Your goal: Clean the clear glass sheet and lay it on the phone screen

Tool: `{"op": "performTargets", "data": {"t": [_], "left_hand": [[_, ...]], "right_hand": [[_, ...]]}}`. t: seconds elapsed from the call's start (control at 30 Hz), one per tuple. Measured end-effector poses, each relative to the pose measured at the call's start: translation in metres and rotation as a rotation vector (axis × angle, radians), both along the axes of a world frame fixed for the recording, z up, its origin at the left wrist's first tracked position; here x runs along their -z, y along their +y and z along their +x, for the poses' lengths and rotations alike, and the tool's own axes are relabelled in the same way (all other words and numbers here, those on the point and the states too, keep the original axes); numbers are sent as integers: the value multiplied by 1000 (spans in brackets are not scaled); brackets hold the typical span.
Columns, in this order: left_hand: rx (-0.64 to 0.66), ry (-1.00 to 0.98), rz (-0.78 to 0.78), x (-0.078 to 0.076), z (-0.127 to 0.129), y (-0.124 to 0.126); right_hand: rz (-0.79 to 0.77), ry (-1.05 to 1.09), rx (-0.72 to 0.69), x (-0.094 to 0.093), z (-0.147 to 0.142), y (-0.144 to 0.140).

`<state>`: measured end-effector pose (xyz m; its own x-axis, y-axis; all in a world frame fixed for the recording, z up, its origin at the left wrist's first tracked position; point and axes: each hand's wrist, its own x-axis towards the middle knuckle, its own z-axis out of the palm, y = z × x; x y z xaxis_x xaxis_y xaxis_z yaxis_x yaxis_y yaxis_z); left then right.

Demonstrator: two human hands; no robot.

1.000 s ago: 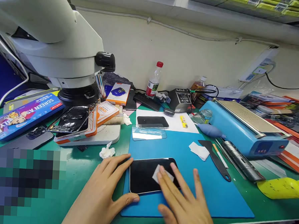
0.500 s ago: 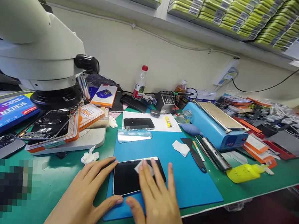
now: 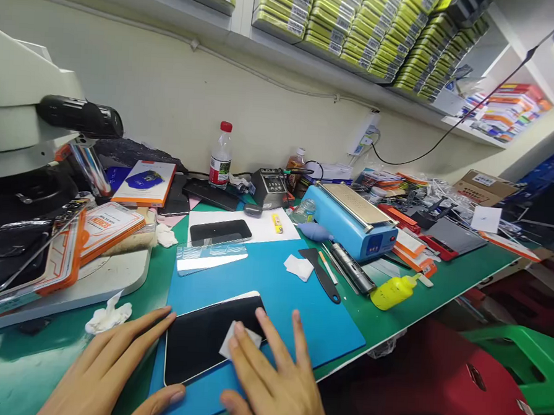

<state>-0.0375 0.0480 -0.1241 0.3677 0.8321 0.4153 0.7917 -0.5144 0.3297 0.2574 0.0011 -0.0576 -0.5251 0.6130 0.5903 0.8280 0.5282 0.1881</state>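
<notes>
A phone (image 3: 200,340) with a dark screen and a light rim lies on the blue mat (image 3: 254,287). My left hand (image 3: 115,369) grips its left end, fingertips at the far corner and thumb by the near corner. Under the spread fingertips of my right hand (image 3: 272,380), a small white wipe (image 3: 227,341) is pressed onto the right part of the screen. Farther back on the mat are a clear glass sheet (image 3: 212,253), a folded white tissue (image 3: 298,267) and a black spatula (image 3: 320,275).
A microscope (image 3: 26,120) stands over boxes at left, beside a crumpled tissue (image 3: 108,316). Behind are a second phone (image 3: 220,230) and a bottle (image 3: 221,158). To the right are a blue heating unit (image 3: 345,226), an air blower (image 3: 315,232) and a yellow squeeze bottle (image 3: 393,292).
My view has turned right, so the scene appears farther left. On the screen, my right hand has slid the wipe toward the near long edge. My left hand stays at the phone's left end.
</notes>
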Motion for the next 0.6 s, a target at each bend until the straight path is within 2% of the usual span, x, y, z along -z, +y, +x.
{"op": "performTargets", "data": {"t": [0.1,0.27,0.43,0.6], "left_hand": [[-1,3,12,2,-1,1],[-16,10,-20,-1,2,-1],[-15,6,-22,-1,2,1],[7,-29,38,3,2,5]], "right_hand": [[-42,-52,101,-12,17,-2],[-26,-8,125,-9,13,0],[-23,52,93,-6,13,2],[14,145,-13,-12,30,6]]}}
